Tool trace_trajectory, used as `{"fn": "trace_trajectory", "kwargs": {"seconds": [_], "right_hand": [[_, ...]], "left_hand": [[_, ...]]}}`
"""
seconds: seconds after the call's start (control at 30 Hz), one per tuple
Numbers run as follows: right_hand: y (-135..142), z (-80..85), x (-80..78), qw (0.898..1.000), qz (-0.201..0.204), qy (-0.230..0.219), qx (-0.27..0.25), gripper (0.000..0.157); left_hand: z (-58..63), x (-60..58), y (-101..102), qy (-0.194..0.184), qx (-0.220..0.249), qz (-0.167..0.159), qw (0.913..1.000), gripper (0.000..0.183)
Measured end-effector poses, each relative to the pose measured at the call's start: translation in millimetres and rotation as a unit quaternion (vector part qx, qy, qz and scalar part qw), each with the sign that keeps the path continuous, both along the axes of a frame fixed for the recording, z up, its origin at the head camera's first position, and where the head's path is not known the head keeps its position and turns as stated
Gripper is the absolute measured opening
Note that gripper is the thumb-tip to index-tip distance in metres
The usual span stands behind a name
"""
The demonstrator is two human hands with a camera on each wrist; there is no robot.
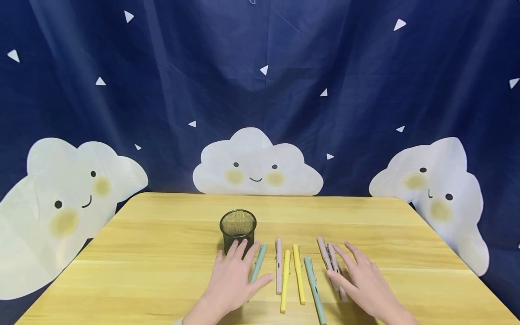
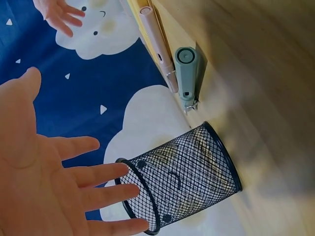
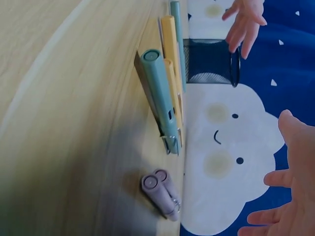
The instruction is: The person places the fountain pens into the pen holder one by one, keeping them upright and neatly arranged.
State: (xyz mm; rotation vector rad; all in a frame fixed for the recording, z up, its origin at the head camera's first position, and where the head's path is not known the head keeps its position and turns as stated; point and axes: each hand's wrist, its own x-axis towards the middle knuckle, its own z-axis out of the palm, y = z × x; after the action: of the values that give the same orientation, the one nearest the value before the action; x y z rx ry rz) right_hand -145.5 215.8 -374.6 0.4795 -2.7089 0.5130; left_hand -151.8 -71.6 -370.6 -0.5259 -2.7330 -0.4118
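Observation:
My left hand (image 1: 232, 283) hovers with its fingers spread, overlapping the front of a black mesh pen holder (image 1: 239, 220) in the head view. In the left wrist view its fingertips are near the rim of that upright holder. A green pen (image 1: 260, 258) lies just under its thumb side. My right hand (image 1: 365, 286) is also spread, above two mauve pens (image 1: 323, 250) lying side by side, partly hidden by its thumb. Between the hands lie a pinkish pen (image 1: 278, 266), two yellow pens (image 1: 286, 282) and another green pen (image 1: 314, 289). Neither hand grips anything.
The pens and holder are on a light wooden table (image 1: 162, 253). Behind it hangs a dark blue curtain (image 1: 260, 99) printed with smiling white clouds (image 1: 257, 153) and small white triangles.

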Motion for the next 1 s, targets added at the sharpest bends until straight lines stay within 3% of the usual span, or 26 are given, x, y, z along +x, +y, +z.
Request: {"fn": "trace_trajectory", "kwargs": {"seconds": [0.2, 0.43, 0.73, 1.0], "right_hand": [[8, 0.1, -1.4, 0.999, 0.006, -0.015, -0.038, 0.050], [12, 0.5, -5.5, 0.995, 0.019, -0.050, -0.083, 0.049], [14, -1.8, -10.8, 0.992, 0.015, -0.060, -0.107, 0.050], [17, -2.0, -18.4, 0.987, 0.030, -0.091, -0.127, 0.049]], "left_hand": [[1.2, -1.4, -1, 0.003, 0.005, 0.002, 1.0000, 0.073], [0.9, -3.6, -4, 0.047, 0.030, -0.001, 0.9985, 0.061], [2.1, -6.4, -10, 0.062, 0.047, 0.005, 0.9969, 0.061], [1.5, -11.2, -15, 0.098, 0.092, 0.008, 0.9910, 0.052]]}}
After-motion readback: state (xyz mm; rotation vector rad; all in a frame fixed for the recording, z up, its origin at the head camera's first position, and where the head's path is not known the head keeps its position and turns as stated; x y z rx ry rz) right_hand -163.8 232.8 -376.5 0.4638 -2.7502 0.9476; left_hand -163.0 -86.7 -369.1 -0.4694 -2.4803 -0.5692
